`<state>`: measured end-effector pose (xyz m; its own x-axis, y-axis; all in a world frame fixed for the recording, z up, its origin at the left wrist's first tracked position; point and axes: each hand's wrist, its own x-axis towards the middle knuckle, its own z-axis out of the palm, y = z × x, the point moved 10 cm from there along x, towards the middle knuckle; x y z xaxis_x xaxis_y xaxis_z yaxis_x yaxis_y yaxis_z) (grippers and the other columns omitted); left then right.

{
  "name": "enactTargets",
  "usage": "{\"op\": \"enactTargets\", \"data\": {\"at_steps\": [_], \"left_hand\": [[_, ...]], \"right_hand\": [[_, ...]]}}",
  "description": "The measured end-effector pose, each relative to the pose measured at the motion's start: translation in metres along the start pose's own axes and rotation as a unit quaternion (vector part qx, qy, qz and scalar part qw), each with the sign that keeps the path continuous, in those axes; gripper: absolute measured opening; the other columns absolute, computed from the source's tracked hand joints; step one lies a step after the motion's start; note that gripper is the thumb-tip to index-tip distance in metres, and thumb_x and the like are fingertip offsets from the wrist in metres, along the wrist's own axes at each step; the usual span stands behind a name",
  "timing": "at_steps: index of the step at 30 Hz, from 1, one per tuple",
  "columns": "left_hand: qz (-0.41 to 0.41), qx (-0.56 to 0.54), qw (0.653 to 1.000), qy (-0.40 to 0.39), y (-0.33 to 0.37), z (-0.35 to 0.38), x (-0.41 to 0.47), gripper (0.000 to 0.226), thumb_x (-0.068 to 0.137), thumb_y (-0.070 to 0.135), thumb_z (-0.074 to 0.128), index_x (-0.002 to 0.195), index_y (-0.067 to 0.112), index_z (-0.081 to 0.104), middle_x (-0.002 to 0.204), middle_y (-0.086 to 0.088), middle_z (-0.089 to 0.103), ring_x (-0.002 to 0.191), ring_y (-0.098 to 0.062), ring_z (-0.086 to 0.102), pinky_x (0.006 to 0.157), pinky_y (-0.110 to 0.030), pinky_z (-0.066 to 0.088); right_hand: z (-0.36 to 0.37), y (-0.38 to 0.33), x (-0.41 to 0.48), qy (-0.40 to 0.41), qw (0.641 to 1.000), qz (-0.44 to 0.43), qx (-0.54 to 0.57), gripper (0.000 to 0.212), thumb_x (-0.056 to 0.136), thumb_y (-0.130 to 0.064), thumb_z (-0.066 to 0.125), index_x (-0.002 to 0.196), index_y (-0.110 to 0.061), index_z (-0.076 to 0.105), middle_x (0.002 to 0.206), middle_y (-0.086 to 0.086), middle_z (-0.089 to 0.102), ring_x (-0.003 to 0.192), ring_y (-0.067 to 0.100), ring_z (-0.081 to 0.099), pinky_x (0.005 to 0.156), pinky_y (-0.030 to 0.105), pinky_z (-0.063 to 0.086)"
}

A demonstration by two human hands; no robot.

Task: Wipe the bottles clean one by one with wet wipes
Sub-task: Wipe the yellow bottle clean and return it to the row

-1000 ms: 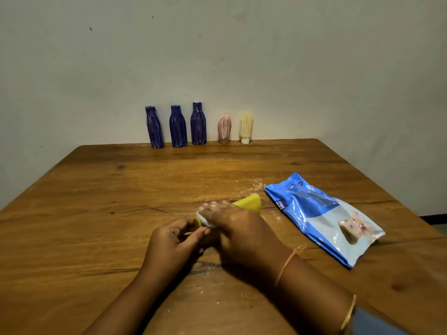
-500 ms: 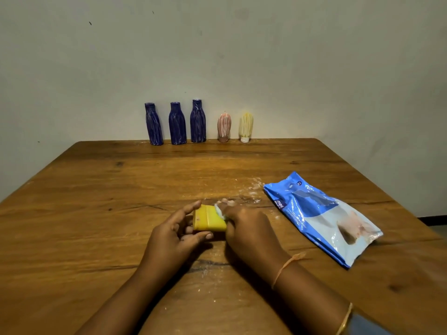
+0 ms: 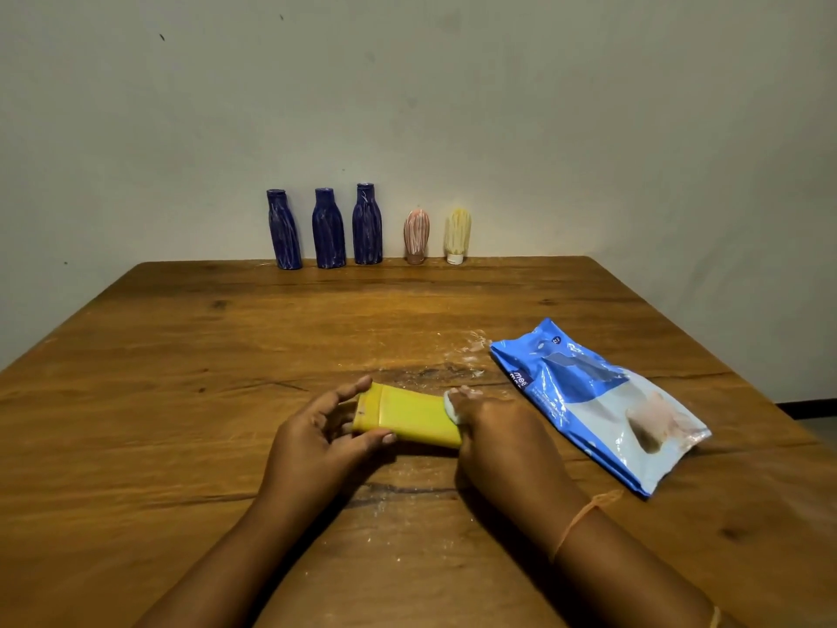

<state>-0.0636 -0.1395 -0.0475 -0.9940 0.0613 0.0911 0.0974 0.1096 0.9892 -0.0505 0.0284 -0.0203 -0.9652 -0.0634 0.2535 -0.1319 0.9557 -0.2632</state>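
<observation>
A yellow bottle (image 3: 410, 417) lies on its side near the middle of the wooden table (image 3: 181, 355). My left hand (image 3: 317, 441) grips its left end between thumb and fingers. My right hand (image 3: 502, 437) holds a white wet wipe (image 3: 453, 407) against the bottle's right end; most of the wipe is hidden under the fingers. Three dark blue bottles (image 3: 327, 228), a pink bottle (image 3: 416, 235) and a pale yellow bottle (image 3: 456, 235) stand in a row at the table's far edge, all streaked with white.
A blue and white wet-wipe pack (image 3: 593, 401) lies flat to the right of my hands. White smears and crumbs mark the wood around the yellow bottle. A plain wall stands right behind the bottle row.
The yellow bottle has turned from pointing away to lying crosswise. My right hand with the wipe has slid rightward along it, uncovering most of its yellow face. My left hand now holds the left end.
</observation>
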Motion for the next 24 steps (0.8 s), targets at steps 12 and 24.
{"op": "enactTargets", "data": {"at_steps": [12, 24], "left_hand": [[0.065, 0.071, 0.995, 0.034, 0.009, -0.003, -0.008, 0.057, 0.066, -0.003, 0.078, 0.11, 0.029, 0.06, 0.086, 0.009, 0.071, 0.079, 0.002, 0.069, 0.063, -0.01, 0.052], [0.083, 0.102, 0.991, 0.012, 0.005, 0.0, -0.002, 0.053, 0.08, -0.006, 0.065, 0.097, 0.045, 0.064, 0.129, 0.016, 0.053, 0.107, 0.007, 0.056, 0.086, -0.016, 0.049]], "right_hand": [[0.012, -0.051, -0.009, 0.063, 0.99, -0.084, 0.094, 0.052, 0.066, -0.006, 0.058, 0.117, -0.007, 0.063, 0.118, 0.012, 0.064, 0.112, 0.023, 0.059, 0.095, 0.037, 0.038], [-0.01, -0.027, -0.011, 0.092, 0.988, -0.005, 0.122, 0.047, 0.075, -0.008, 0.041, 0.117, -0.012, 0.064, 0.123, 0.01, 0.061, 0.12, 0.021, 0.053, 0.103, 0.019, 0.029]]}}
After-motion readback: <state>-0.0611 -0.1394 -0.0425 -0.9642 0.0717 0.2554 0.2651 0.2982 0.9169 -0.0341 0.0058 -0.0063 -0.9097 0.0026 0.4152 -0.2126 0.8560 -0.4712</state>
